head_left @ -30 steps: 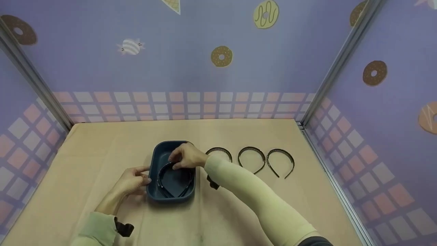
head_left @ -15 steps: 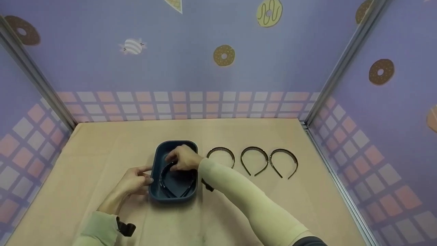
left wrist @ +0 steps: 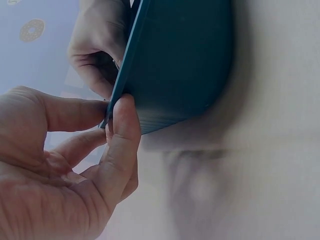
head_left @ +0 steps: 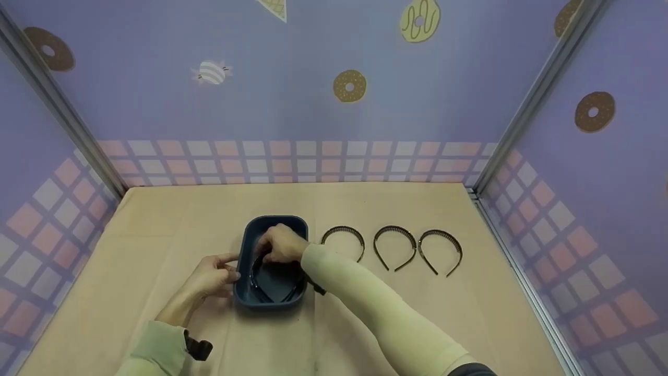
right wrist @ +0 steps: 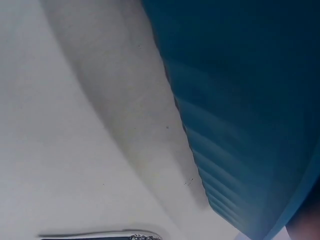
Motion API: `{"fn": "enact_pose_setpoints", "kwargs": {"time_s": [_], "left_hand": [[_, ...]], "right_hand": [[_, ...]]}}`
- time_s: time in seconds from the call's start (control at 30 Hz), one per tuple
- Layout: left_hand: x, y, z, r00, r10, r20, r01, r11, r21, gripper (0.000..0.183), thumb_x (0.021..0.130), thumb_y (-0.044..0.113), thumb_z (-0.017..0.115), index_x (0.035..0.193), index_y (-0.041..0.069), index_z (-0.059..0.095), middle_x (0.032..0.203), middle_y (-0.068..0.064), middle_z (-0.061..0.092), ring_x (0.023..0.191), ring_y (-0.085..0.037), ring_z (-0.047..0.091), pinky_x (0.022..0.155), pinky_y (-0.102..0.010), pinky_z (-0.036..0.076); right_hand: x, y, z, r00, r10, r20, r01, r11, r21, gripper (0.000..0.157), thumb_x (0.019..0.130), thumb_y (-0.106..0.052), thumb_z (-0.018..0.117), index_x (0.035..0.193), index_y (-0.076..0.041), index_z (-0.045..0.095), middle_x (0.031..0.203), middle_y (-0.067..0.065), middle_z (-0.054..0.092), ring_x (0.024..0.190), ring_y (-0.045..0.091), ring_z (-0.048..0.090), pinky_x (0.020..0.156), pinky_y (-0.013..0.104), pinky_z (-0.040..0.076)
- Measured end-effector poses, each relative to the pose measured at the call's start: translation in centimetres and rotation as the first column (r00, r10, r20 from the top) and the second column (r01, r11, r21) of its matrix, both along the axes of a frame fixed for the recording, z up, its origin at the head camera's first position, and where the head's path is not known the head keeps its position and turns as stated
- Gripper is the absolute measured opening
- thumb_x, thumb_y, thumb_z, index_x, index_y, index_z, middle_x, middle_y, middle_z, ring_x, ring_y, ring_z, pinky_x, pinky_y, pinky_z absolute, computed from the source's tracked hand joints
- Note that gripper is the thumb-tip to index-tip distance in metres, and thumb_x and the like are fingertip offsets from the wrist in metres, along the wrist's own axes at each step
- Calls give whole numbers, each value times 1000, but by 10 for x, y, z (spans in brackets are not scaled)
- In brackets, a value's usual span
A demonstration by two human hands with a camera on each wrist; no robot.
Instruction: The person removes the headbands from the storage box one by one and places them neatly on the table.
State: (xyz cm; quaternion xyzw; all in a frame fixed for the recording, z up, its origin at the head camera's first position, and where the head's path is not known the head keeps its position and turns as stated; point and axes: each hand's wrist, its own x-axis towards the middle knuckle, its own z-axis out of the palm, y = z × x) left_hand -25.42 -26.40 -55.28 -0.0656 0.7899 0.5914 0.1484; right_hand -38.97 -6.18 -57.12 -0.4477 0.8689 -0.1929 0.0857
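A dark blue rectangular tub stands on the table, left of centre in the head view. My left hand pinches its left rim; the left wrist view shows thumb and fingertips on both sides of the tub's edge. Inside the tub lie black headbands, partly covered by my right hand. Reaching in from the right, my right hand has its fingers curled on the top of the headbands' arch. In the right wrist view the tub's outer wall fills much of the picture, hiding most of that hand.
Right of the tub, three dark toothed headbands lie in a row: a left one partly behind my right sleeve, a middle one and a right one. Patterned walls enclose the cloth-covered table.
My right hand has sunk slightly lower into the tub and covers more of the headbands' top. The left hand keeps its place at the rim. The whole head view has shifted slightly.
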Motion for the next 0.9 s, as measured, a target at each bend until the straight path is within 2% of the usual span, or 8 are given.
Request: {"fn": "enact_pose_setpoints", "kwargs": {"time_s": [0.17, 0.4, 0.5, 0.63, 0.73, 0.9], "left_hand": [[1, 1, 0, 1000, 18, 0, -18, 1000, 3, 63, 96, -5, 64, 156, -6, 45, 123, -33, 63, 99, -38, 73, 67, -39, 63], [1, -1, -1, 1000, -9, -10, 9, 1000, -11, 64, 97, -4, 63, 158, -6, 43, 124, -34, 63, 104, -40, 72, 76, -49, 64], [1, -1, -1, 1000, -3, -10, 3, 1000, -5, 64, 97, -5, 63, 158, -6, 43, 123, -33, 64, 103, -39, 72, 72, -44, 64], [0, -1, -2, 1000, 9, -6, -9, 1000, -1, 63, 97, -5, 63, 157, -4, 45, 118, -30, 66, 95, -32, 73, 66, -37, 63], [0, -1, -1, 1000, 8, -9, -8, 1000, -7, 63, 97, -5, 63, 157, -3, 46, 112, -26, 67, 90, -28, 72, 64, -35, 62], [0, -1, 0, 1000, 1, -3, -1, 1000, -3, 62, 97, -4, 62, 158, -1, 46, 111, -22, 65, 92, -28, 71, 64, -36, 62]], "right_hand": [[2, -1, -1, 1000, -16, -22, 16, 1000, 22, 18, 88, -17, 88, 102, -27, 86, 95, -17, 77, 93, 0, 66, 83, 17, 52], [1, -2, -3, 998, 5, -55, -3, 1000, 30, 15, 90, -15, 86, 101, -26, 87, 95, -16, 78, 91, 0, 66, 83, 17, 52], [1, -2, -3, 998, 1, -63, 1, 999, 33, 14, 91, -16, 86, 101, -26, 87, 95, -17, 77, 90, 0, 64, 83, 17, 52], [2, -2, 0, 999, -2, -35, 3, 1000, 22, 16, 93, -15, 84, 102, -27, 86, 95, -18, 77, 89, -2, 64, 81, 15, 52], [3, -3, 4, 1000, 5, -15, -4, 1000, 8, 16, 94, -14, 82, 103, -27, 86, 96, -19, 77, 90, -3, 65, 81, 13, 52], [2, -3, 10, 1000, 5, 15, -5, 1000, -20, 16, 94, -13, 82, 103, -25, 87, 97, -19, 79, 92, -6, 67, 82, 10, 51]]}}
